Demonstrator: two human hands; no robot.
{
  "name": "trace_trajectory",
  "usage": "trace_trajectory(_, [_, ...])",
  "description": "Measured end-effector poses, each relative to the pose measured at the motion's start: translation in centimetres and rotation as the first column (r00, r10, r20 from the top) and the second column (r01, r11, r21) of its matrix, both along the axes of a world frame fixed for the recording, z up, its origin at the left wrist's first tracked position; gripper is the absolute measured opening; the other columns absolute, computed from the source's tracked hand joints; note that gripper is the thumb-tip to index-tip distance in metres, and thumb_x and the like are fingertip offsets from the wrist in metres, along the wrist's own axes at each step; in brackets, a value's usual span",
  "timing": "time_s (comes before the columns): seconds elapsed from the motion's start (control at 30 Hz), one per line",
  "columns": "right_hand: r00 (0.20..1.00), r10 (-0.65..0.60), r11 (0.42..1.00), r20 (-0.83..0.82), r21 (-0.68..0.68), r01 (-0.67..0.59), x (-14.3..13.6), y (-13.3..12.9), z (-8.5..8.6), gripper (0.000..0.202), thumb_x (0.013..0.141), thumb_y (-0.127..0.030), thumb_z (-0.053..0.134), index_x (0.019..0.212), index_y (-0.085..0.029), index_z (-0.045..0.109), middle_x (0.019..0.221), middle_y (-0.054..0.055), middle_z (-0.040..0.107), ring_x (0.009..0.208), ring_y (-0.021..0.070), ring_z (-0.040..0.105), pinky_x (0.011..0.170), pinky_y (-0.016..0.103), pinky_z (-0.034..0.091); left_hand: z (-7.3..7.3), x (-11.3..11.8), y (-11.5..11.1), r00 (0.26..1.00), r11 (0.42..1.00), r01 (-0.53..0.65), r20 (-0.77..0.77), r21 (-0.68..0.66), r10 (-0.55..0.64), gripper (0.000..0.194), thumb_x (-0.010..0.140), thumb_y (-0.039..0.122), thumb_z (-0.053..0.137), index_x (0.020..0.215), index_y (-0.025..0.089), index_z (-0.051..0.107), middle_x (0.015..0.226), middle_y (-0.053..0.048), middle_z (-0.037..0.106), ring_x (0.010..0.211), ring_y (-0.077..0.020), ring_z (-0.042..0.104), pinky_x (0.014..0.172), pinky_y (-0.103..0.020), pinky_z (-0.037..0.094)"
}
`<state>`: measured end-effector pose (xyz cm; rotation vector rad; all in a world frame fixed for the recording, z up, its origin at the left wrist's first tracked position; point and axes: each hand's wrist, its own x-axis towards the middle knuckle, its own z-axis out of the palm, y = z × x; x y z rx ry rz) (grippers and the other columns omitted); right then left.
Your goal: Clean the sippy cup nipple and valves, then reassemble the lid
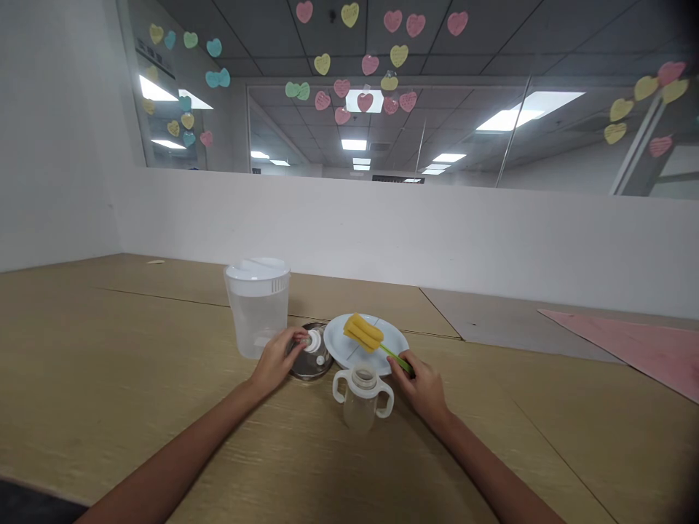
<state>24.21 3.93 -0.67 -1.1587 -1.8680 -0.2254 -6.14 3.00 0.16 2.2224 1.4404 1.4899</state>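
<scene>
left hand (277, 362) fingers pinch small white cap (313, 340) over metal dish (309, 364) | right hand (423, 386) fingers wrapped on yellow sponge brush (363, 332) handle, sponge resting on white plate (349, 349) | open baby bottle (362, 397) between hands, ready on tabletop (109, 349)

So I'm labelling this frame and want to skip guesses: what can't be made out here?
Head view only:
- Small white piece on the metal dish: too small and partly covered by the left hand to identify.
- Brush handle: its end is hidden in the right hand.
- Pitcher: frosted wall hides any contents.
- Two-handled bottle: contents blurred.
- Pink sheet: cut off by the right edge.
</scene>
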Motion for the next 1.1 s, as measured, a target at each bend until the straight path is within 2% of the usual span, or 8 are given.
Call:
trace_trajectory(0.33, [1.000, 0.003, 1.000, 0.015, -0.007, -0.003, 0.1, 0.1, -0.1, 0.039, 0.085, -0.048, 0.039, 0.068, -0.017, 0.053, 0.049, -0.002, 0.048, 0.043, 0.0089, 0.041, 0.047, 0.019, 0.029, 0.1, 0.0, -0.1, 0.997, 0.997, -0.071, -0.009, 0.009, 0.071, 0.020, 0.081, 0.035, 0.053, 0.091, 0.019, 0.056, 0.081, -0.001, 0.063, 0.079, -0.0178, 0.058, 0.075, -0.029, 0.043])
trace_trajectory(0.43, [1.000, 0.005, 1.000, 0.013, -0.003, -0.005, 0.1, 0.1, -0.1, 0.039, 0.085, -0.048, 0.038, 0.068, -0.017, 0.053, 0.049, -0.003, 0.048, 0.043, 0.0085, 0.041, 0.046, 0.019, 0.029, 0.2, 0.0, -0.2, 0.999, 0.999, -0.048, 0.006, 0.014, 0.047, 0.019, 0.085, 0.034, 0.046, 0.091, 0.019, 0.056, 0.086, -0.002, 0.062, 0.083, -0.0172, 0.057, 0.076, -0.028, 0.042])
trace_trajectory(0.7, [1.000, 0.005, 1.000, 0.003, -0.006, -0.005, 0.1, 0.1, -0.1, 0.039, 0.085, -0.049, 0.039, 0.067, -0.017, 0.053, 0.048, -0.003, 0.047, 0.043, 0.0086, 0.041, 0.046, 0.019, 0.029, 0.4, 0.0, -0.3, 0.997, 0.998, -0.068, 0.040, 0.012, 0.068, 0.022, 0.084, 0.036, 0.047, 0.092, 0.018, 0.055, 0.079, -0.002, 0.059, 0.077, -0.0166, 0.056, 0.072, -0.027, 0.042])
trace_trajectory(0.93, [1.000, 0.005, 1.000, 0.002, -0.013, -0.005, 0.1, 0.2, -0.2, 0.039, 0.085, -0.049, 0.039, 0.068, -0.017, 0.053, 0.048, -0.003, 0.047, 0.043, 0.0081, 0.040, 0.046, 0.019, 0.027, 1.3, 0.4, -0.8, 0.983, 0.995, -0.085, 0.156, -0.051, 0.092, 0.024, 0.080, 0.040, 0.049, 0.087, 0.017, 0.055, 0.071, 0.001, 0.057, 0.070, -0.0149, 0.054, 0.066, -0.024, 0.042])
trace_trajectory(1.1, [1.000, 0.007, 1.000, 0.006, -0.004, -0.007, 0.1, 0.3, -0.2, 0.039, 0.085, -0.049, 0.039, 0.068, -0.017, 0.053, 0.047, -0.003, 0.046, 0.042, 0.0082, 0.040, 0.046, 0.019, 0.027, 1.2, 0.3, -0.6, 0.972, 0.993, 0.002, 0.233, -0.118, 0.026, 0.027, 0.078, 0.041, 0.051, 0.091, 0.017, 0.053, 0.070, 0.001, 0.058, 0.070, -0.0148, 0.055, 0.063, -0.023, 0.042])
